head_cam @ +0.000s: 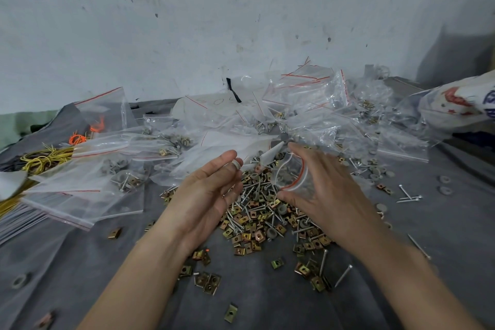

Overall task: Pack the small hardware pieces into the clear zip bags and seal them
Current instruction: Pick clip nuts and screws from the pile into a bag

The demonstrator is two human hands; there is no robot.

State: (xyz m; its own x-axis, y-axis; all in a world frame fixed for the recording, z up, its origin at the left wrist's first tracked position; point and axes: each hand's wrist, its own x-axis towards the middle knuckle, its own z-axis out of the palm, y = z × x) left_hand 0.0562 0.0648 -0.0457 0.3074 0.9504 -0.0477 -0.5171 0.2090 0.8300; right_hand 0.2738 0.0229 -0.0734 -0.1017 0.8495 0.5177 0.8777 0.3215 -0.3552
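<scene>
A heap of small hardware (263,218), brass clip nuts, silver screws and grey washers, lies on the grey cloth in the middle. My right hand (318,190) holds a small clear zip bag (290,173) with a red strip, its mouth spread open between thumb and fingers; grey pieces show inside. My left hand (211,187) hovers just left of the bag above the heap, fingers nearly straight, with a small pale piece (235,164) at the fingertips. Whether the fingers pinch it is unclear.
Filled and empty clear zip bags (302,104) pile up behind the heap along the wall. A flat stack of empty bags (80,195) lies at left, beside yellow and orange wire ties (45,158). Loose screws (408,195) and clip nuts (207,280) scatter over the cloth.
</scene>
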